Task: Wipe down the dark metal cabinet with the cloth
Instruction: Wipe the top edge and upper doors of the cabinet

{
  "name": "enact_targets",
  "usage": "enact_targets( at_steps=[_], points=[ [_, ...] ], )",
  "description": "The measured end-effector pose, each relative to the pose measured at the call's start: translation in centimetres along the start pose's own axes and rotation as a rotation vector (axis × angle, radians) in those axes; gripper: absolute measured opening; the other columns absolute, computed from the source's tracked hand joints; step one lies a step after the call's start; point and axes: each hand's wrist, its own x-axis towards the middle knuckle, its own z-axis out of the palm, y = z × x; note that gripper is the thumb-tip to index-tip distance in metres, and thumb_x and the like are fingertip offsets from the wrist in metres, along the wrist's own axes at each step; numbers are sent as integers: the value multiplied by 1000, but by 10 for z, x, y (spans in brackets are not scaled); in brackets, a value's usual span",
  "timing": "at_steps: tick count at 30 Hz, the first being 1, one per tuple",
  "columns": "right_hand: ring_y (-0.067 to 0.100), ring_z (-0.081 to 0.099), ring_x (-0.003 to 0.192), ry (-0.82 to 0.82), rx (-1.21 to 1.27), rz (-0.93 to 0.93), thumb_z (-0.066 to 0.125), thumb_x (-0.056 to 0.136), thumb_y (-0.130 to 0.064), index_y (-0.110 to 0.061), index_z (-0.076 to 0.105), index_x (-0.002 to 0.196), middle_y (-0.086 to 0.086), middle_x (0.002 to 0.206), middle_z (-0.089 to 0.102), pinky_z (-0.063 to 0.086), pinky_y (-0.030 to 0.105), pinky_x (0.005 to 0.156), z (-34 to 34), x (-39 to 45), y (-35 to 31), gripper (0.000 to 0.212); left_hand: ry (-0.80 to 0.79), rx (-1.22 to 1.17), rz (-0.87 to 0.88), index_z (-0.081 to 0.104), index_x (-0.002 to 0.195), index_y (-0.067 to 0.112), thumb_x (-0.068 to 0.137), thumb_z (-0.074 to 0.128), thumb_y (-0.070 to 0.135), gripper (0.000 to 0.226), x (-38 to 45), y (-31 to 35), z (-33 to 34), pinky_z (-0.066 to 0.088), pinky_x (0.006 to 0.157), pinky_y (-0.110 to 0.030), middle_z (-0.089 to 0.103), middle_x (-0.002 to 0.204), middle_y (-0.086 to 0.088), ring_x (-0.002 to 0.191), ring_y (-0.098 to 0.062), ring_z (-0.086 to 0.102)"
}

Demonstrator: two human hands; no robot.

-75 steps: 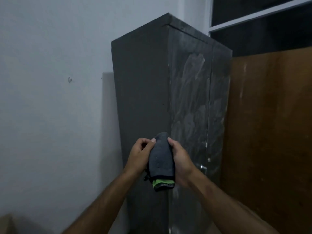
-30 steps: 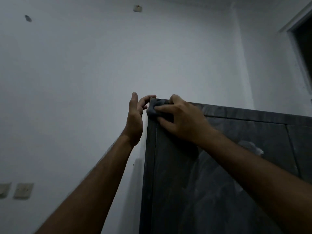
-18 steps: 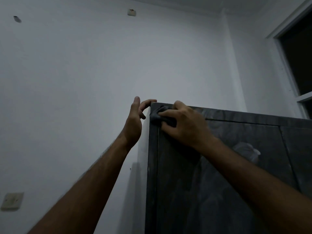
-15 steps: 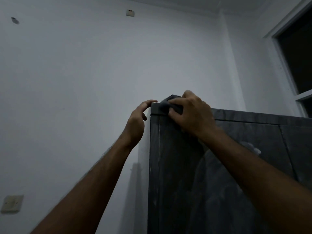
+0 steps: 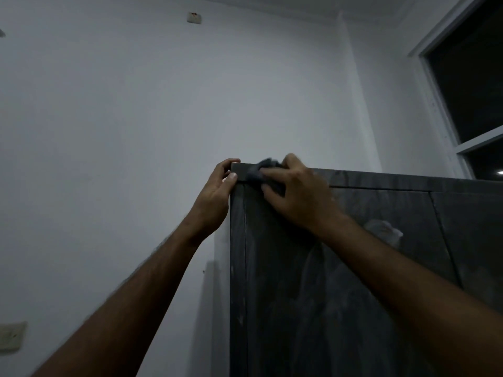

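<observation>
At the top left corner of the dark metal cabinet [image 5: 340, 268], the right hand [image 5: 296, 194] grips the bunched grey cloth [image 5: 257, 172], fingers curled over it and pressing it against the corner where the top edge meets the front. Two and a half seconds ago both hands held the folded cloth at chest height in front of the cabinet; since then the cloth has gone up to this corner, and in the last half second it has dropped slightly from the rim back onto the front face. Just to the left of that grip, the left hand [image 5: 217, 191] has closed in from a loose, open pose beside the cabinet and now holds the corner itself, fingertips hooked over the top and thumb [image 5: 230, 177] on the front edge, seemingly to steady the reach. To the right of and below the grip, the door panels show pale dusty streaks and a lighter smear [image 5: 383, 231], so the wiping appears only just begun, with nearly the whole front left to cover. Behind stands a plain white wall [image 5: 136, 118], with a dark window [image 5: 473, 77] far off to the right.
</observation>
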Motion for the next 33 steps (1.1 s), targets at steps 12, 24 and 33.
enact_targets(
  at_steps=[12, 24, 33],
  points=[
    [31, 66, 80, -57, 21, -9, 66, 91, -38, -29, 72, 120, 7, 106, 56, 53, 37, 65, -12, -38, 39, 31, 70, 171, -16, 39, 153, 22, 115, 36, 28, 39, -8, 13, 10, 50, 103, -27, 53, 142, 7, 126, -6, 54],
    [29, 67, 79, -33, 25, 42, 67, 89, -42, -31, 73, 117, 5, 105, 58, 49, 32, 63, -29, -52, 98, 30, -130, 1130, 229, 29, 164, 17, 94, 20, 56, 82, -5, 51, 59, -3, 131, -40, 27, 172, -6, 161, -25, 16],
    [26, 65, 84, -40, 58, -73, 58, 94, -43, -29, 68, 118, 4, 108, 52, 48, 33, 60, -24, -59, 99, 30, -114, 1227, 232, 31, 164, 16, 96, 20, 56, 80, -1, 44, 71, 3, 132, -43, 38, 165, -6, 155, -24, 29]
  ],
)
